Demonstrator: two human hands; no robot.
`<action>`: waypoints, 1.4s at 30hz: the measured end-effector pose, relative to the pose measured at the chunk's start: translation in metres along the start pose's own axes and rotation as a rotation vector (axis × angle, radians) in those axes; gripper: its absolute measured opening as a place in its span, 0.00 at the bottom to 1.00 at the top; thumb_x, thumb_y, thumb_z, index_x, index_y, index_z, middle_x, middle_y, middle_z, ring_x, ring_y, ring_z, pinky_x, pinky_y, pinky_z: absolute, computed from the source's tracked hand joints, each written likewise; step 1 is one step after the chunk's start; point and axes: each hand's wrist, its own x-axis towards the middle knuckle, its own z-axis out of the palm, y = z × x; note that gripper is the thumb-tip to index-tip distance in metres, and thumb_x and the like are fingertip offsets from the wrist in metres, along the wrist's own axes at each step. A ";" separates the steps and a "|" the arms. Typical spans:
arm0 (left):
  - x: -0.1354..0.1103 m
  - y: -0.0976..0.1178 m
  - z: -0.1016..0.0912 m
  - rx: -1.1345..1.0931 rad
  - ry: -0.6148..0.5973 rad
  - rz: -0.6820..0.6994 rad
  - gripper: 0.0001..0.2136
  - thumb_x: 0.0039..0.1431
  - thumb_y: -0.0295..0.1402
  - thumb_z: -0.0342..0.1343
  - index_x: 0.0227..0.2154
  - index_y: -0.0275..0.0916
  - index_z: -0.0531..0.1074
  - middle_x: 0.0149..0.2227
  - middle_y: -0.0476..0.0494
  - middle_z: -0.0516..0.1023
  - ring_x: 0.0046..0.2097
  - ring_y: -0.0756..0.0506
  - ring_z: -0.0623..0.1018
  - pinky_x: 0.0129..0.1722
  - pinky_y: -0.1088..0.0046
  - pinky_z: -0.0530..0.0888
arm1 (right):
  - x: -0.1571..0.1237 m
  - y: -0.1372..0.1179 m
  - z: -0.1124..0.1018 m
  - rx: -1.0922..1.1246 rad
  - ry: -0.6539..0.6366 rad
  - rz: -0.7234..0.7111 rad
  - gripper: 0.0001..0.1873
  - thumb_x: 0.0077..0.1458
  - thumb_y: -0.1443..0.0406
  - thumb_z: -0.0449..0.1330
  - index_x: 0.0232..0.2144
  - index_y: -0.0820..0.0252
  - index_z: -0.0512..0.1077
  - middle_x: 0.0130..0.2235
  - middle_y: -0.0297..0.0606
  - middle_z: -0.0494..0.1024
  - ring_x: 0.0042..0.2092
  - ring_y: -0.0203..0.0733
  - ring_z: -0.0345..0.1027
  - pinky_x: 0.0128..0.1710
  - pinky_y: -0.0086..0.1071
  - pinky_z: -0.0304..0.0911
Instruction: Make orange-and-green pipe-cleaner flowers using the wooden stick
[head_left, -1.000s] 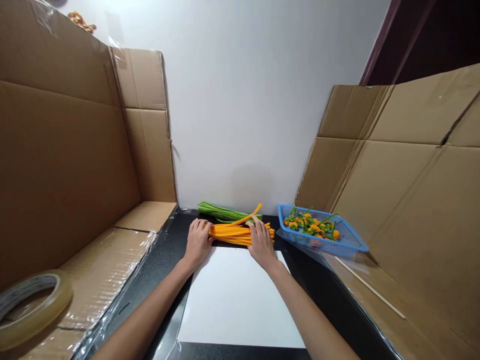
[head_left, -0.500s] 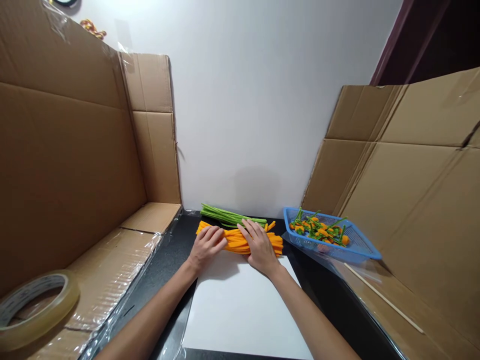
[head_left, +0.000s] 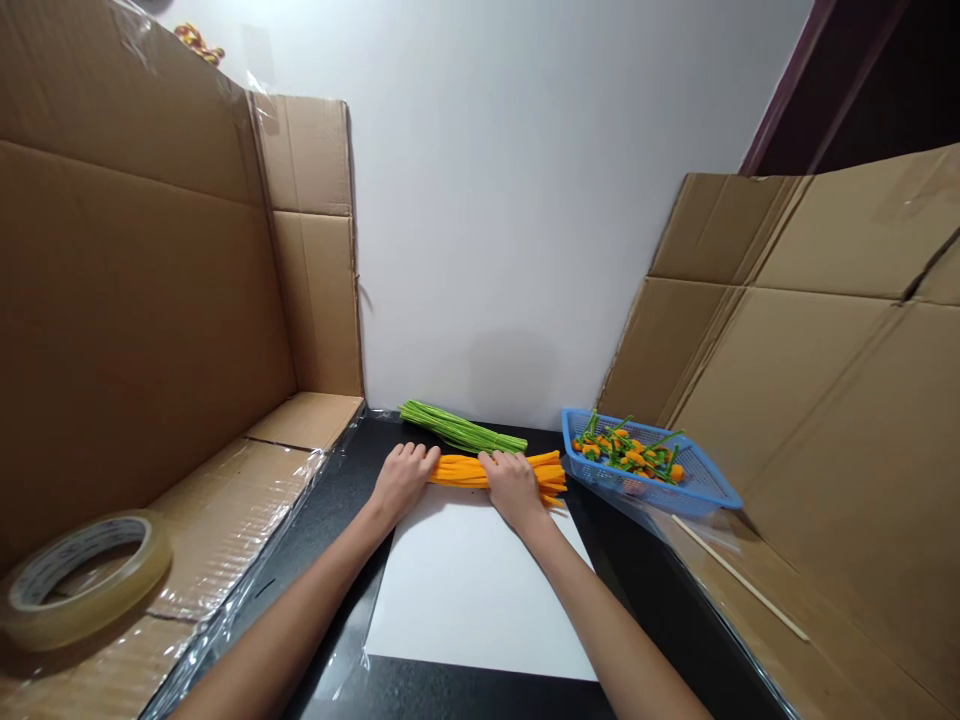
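Note:
A bundle of orange pipe cleaners [head_left: 461, 470] lies across the far edge of a white sheet [head_left: 480, 590]. My left hand [head_left: 405, 476] is closed round its left end, fingers curled over the top. Closer to the right end, my right hand [head_left: 513, 484] grips the same bundle, and loose tips fan out beyond it. Just behind, a bundle of green pipe cleaners [head_left: 461, 428] rests on the black tabletop, touched by neither hand.
To the right stands a blue plastic basket [head_left: 705, 480] with several small orange and green fuzzy pieces [head_left: 634, 455]. A thin pale stick [head_left: 739, 578] lies in front of it. A roll of clear tape [head_left: 90, 575] sits at left. Cardboard walls [head_left: 150, 320] flank both sides.
My fingers, spread over the orange pipe cleaners before, now curl tightly round them. The bundle looks narrower and straighter, and its stray strands at the upper right have been gathered in.

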 end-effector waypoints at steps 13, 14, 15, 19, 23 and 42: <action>-0.005 -0.020 0.005 0.018 -0.026 -0.017 0.11 0.60 0.24 0.49 0.43 0.39 0.71 0.40 0.38 0.75 0.44 0.38 0.72 0.44 0.62 0.64 | -0.002 0.019 -0.001 0.069 0.003 -0.013 0.12 0.49 0.75 0.57 0.37 0.63 0.73 0.43 0.47 0.77 0.48 0.48 0.64 0.49 0.38 0.53; -0.004 -0.019 0.006 0.022 -0.037 -0.027 0.09 0.59 0.24 0.50 0.41 0.39 0.71 0.38 0.38 0.75 0.43 0.39 0.73 0.42 0.63 0.65 | -0.002 0.020 0.000 0.066 0.003 -0.001 0.12 0.49 0.75 0.57 0.37 0.63 0.73 0.42 0.47 0.77 0.48 0.49 0.64 0.49 0.38 0.53; -0.004 -0.018 0.008 0.021 -0.049 -0.028 0.08 0.58 0.24 0.51 0.39 0.39 0.71 0.36 0.39 0.75 0.41 0.40 0.73 0.40 0.64 0.65 | -0.002 0.021 0.000 0.057 0.006 0.030 0.11 0.49 0.75 0.57 0.37 0.63 0.73 0.42 0.48 0.77 0.49 0.50 0.63 0.49 0.40 0.52; 0.001 -0.005 0.013 0.009 -0.084 0.030 0.08 0.57 0.26 0.54 0.39 0.40 0.71 0.34 0.43 0.76 0.38 0.42 0.75 0.38 0.66 0.65 | -0.004 0.029 -0.002 -0.012 -0.004 0.274 0.09 0.50 0.73 0.58 0.36 0.63 0.74 0.46 0.51 0.76 0.52 0.56 0.59 0.47 0.44 0.51; 0.001 -0.004 0.010 0.024 -0.070 0.019 0.10 0.56 0.26 0.54 0.42 0.39 0.70 0.35 0.41 0.75 0.39 0.40 0.75 0.38 0.64 0.65 | -0.007 0.030 -0.009 -0.039 0.007 0.322 0.10 0.51 0.71 0.58 0.37 0.63 0.74 0.47 0.51 0.75 0.51 0.55 0.59 0.46 0.44 0.50; -0.006 -0.020 -0.010 0.088 0.275 0.380 0.10 0.64 0.23 0.47 0.43 0.40 0.70 0.40 0.42 0.77 0.40 0.43 0.73 0.42 0.64 0.68 | -0.018 0.009 -0.019 0.141 0.196 -0.180 0.43 0.52 0.75 0.54 0.68 0.57 0.48 0.71 0.40 0.49 0.71 0.53 0.36 0.67 0.53 0.36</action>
